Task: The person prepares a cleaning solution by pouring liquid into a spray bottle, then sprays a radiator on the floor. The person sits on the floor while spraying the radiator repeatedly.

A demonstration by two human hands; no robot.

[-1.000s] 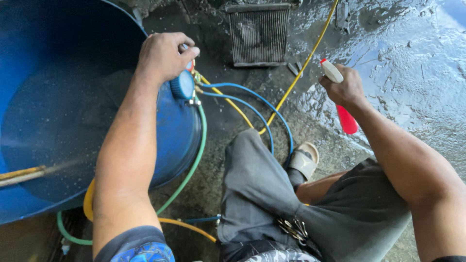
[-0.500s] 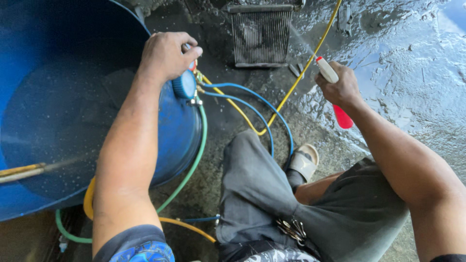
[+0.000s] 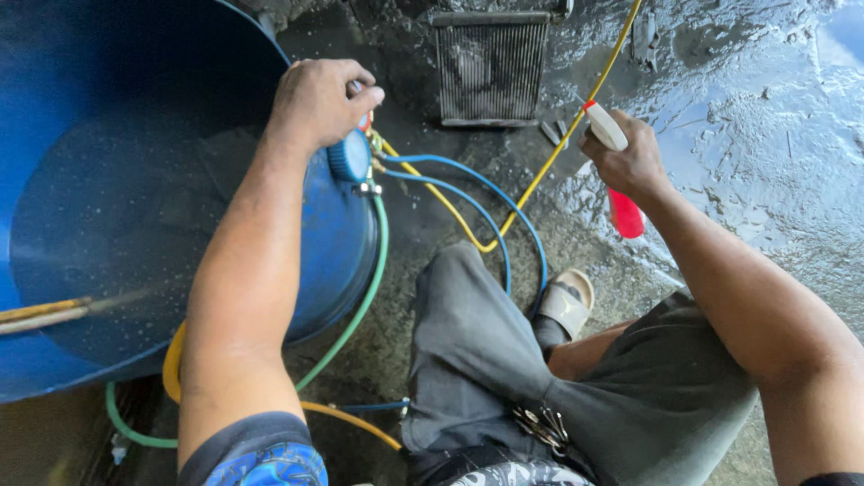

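Wet, dark concrete floor (image 3: 765, 135) fills the frame's right and top. At left sits a big blue drum (image 3: 117, 180), water inside. Top centre, a finned radiator core (image 3: 490, 67) lies flat. Blue, yellow and green hoses (image 3: 477, 202) run from the gauge manifold (image 3: 351, 157), which the left hand (image 3: 319, 99) grips closed. Upper right, the right hand (image 3: 630, 162) clasps a red spray bottle (image 3: 621, 193).

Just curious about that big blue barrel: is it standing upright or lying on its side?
Tipped on its side. The blue barrel shows its open mouth to the camera, with its wet inner wall and bottom visible, beside the left hand.
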